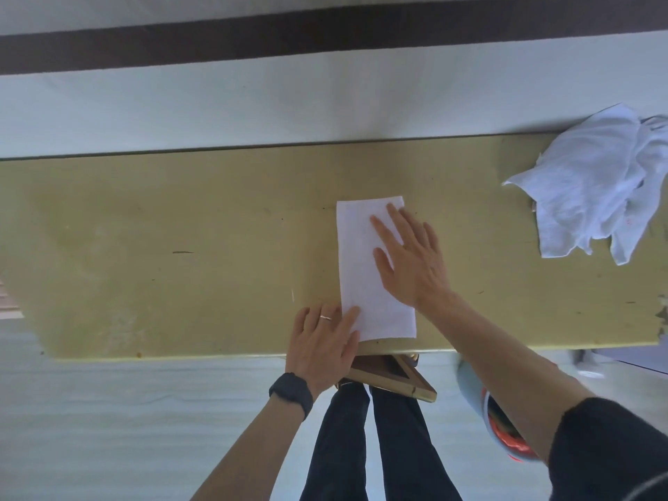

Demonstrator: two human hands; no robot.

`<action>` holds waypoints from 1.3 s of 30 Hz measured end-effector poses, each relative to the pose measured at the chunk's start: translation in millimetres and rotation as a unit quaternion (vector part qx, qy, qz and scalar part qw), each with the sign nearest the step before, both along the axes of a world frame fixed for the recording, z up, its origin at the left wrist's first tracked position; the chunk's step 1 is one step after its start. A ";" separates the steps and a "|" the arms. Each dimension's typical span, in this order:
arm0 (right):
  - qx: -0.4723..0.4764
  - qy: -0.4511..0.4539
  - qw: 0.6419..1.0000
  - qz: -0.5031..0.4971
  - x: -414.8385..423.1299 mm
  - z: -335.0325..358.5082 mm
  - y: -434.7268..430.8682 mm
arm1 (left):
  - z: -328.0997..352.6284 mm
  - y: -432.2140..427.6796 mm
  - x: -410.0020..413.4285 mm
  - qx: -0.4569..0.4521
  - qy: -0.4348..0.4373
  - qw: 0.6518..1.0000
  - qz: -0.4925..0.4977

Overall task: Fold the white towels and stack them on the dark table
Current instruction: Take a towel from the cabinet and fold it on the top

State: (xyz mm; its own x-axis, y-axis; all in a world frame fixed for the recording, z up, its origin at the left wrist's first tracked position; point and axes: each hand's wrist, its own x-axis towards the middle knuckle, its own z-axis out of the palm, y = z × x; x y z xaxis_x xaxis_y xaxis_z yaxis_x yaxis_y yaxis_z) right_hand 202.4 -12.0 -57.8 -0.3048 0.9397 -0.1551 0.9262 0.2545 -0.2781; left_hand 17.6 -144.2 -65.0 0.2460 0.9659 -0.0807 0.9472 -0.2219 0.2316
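Observation:
A white towel (pixel 358 262), folded into a narrow upright rectangle, lies on the olive-yellow table (pixel 180 247) near its front edge. My right hand (pixel 408 258) rests flat on the towel's right half, fingers spread. My left hand (pixel 325 341) lies flat at the towel's lower left corner, with the thumb on the cloth; it wears a ring and a dark wristband. Neither hand grips anything. A crumpled heap of white towels (pixel 596 186) sits at the table's far right.
The table's far edge meets a pale wall with a dark stripe (pixel 325 34). Under the front edge a wooden frame (pixel 390 374) sticks out above my dark trousers. A pale container with red contents (pixel 502 428) stands on the floor at the right.

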 end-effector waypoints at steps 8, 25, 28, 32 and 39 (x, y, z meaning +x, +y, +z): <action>0.059 0.087 0.990 0.098 68.1 -22.1 -132.7 | -23.0 0.0 -14.0 0.024 0.003 0.981 -0.195; 0.026 0.234 0.972 0.009 70.9 -3.2 -128.8 | 16.4 13.2 -17.9 -0.025 -0.149 0.980 -0.128; -0.054 0.293 0.949 -0.107 63.3 28.8 -91.9 | 58.6 49.8 -10.1 -0.166 -0.198 0.965 0.049; -0.171 0.327 0.902 -0.224 51.3 43.3 -29.9 | 68.1 100.4 -12.7 -0.217 -0.298 0.910 0.191; -0.202 0.306 0.863 -0.348 26.6 19.8 31.7 | 35.9 159.3 -2.1 -0.233 -0.308 0.882 0.271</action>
